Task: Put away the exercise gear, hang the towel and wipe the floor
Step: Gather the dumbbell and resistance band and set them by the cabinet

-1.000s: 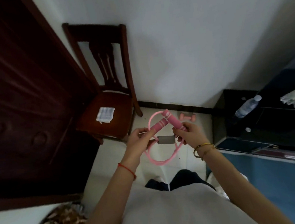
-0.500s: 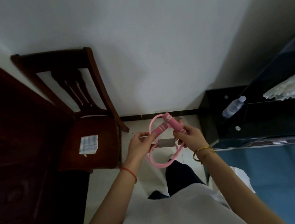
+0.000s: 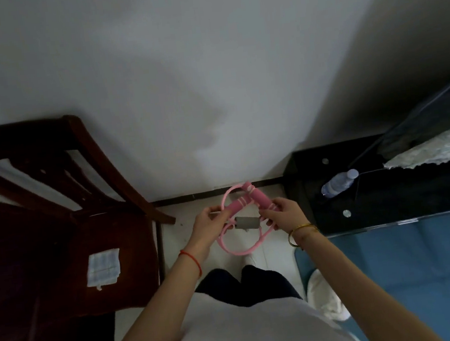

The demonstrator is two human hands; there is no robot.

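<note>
Resistance band (image 3: 244, 248): a pink tube looped into rings with two pink foam handles and a grey foam sleeve at the middle, held up in front of the person's waist, above the pale floor between the chair and the black cabinet.
Handles: the two pink handles cross near the top of the loop; one slants toward the left hand, the other toward the right.
Left hand (image 3: 210, 225): fingers curled round the lower end of the left handle, gripping it; a red string sits on the wrist.
Right hand (image 3: 282, 214): fingers pinching the lower end of the right handle and the tube beside it; gold bangles on the wrist.
Grey sleeve (image 3: 246, 222): lies level between the two hands, just below the crossed handles.
Towel (image 3: 103, 267): a small folded pale cloth on the seat of the wooden chair (image 3: 62, 205), well left of the band.
Cabinet (image 3: 390, 202): black and glossy, to the right, with a clear water bottle (image 3: 338, 182) lying on it.
Bed (image 3: 425, 268): blue cover at lower right, with a white bundle at its near corner.
Change from half a second ago: the view has swung right and up, so the chair sits further left and lower and more bare wall shows; both hands keep the same hold on the band, at the same height.
</note>
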